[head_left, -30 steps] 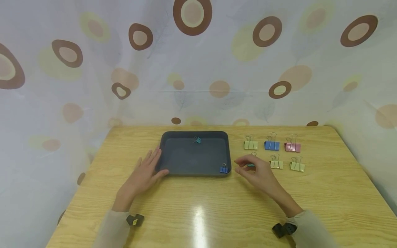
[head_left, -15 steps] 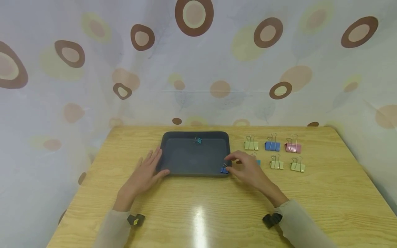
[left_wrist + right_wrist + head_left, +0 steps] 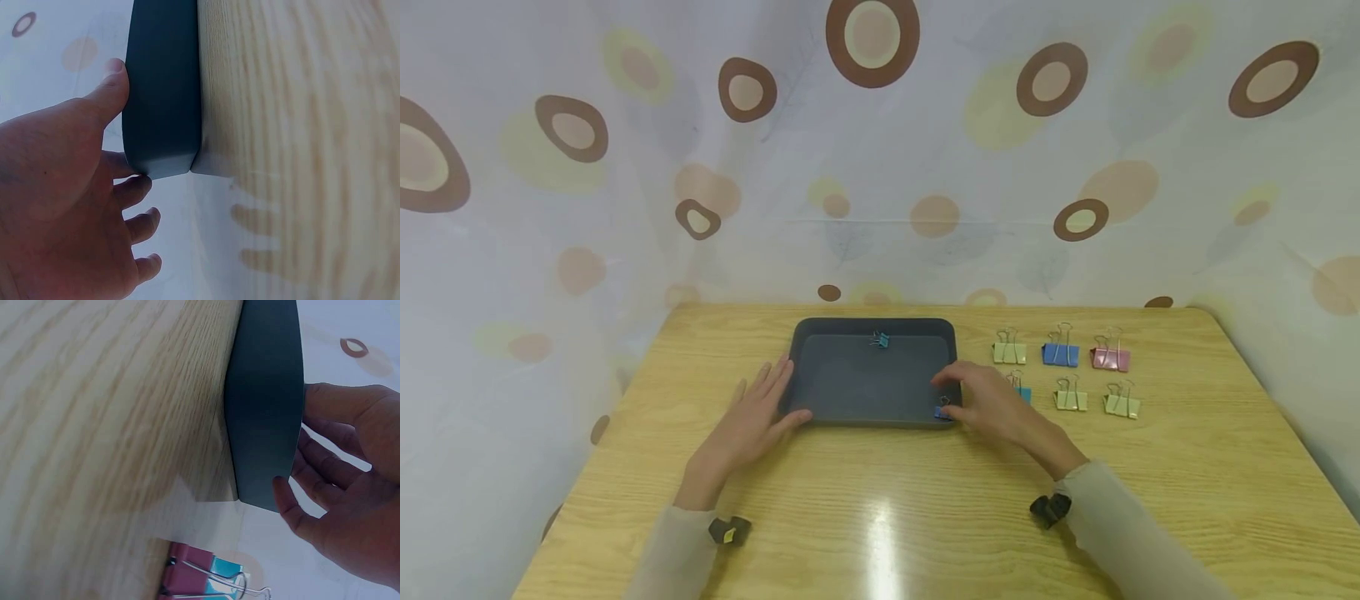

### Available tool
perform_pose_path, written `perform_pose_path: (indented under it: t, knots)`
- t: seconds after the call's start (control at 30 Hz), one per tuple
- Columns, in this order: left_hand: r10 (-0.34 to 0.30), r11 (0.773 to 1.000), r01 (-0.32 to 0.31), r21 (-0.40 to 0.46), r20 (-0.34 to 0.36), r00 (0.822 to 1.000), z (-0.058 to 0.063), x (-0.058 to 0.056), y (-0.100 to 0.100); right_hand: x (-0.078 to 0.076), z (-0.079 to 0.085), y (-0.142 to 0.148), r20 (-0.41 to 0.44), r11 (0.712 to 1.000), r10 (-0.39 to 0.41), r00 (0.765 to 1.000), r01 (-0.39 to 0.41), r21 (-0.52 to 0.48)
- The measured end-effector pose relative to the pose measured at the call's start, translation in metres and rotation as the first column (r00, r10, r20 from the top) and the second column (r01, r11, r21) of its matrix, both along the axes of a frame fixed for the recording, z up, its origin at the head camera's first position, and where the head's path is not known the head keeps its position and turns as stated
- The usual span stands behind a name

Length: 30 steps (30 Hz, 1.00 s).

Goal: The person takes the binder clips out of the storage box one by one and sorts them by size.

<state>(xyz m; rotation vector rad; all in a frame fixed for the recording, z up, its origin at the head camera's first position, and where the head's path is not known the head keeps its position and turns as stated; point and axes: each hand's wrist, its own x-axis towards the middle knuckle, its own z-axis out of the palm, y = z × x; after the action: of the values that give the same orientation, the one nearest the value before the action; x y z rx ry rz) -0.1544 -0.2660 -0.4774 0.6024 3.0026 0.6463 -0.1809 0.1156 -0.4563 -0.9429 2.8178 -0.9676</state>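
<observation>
My left hand (image 3: 747,429) rests on the left front corner of a dark grey tray (image 3: 874,423), fingers along its side and thumb on the front rim. Over the right front corner reaches my right hand (image 3: 992,406), thumb beside a small blue binder clip (image 3: 939,412) standing in the tray. Its thumb and forefinger look apart in the head view; in the right wrist view the tray wall hides the thumb tip. A small teal binder clip (image 3: 882,341) lies near the tray's back wall.
Right of the tray stand several binder clips, among them a larger blue clip (image 3: 1061,356), a pink clip (image 3: 1110,359) and a pale green clip (image 3: 1009,353). Close to my right hand are a teal clip (image 3: 1024,393) and another pink clip (image 3: 192,569). A patterned cloth (image 3: 880,250) hangs behind the table.
My right hand has moved left from beside the tray to over its right front corner, at the small blue binder clip. My left hand stays on the tray.
</observation>
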Motion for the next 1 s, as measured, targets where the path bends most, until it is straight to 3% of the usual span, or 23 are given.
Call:
perform_pose_path:
  t: [0.3,0.63,1.0]
  knots:
    - [0.007,1.0,-0.007,-0.003,0.0,1.0,-0.003,0.0,-0.002,-0.013,0.01,-0.008,0.084,0.98,0.064,0.994,-0.078,0.181]
    - [0.008,1.0,-0.008,-0.006,-0.003,1.0,-0.002,-0.001,0.0,-0.022,0.011,-0.014,0.103,0.939,0.078,0.992,-0.108,0.325]
    - [0.017,1.0,-0.017,-0.019,0.006,1.0,-0.001,0.0,-0.001,-0.026,0.008,-0.016,0.119,0.932,0.109,0.987,-0.143,0.334]
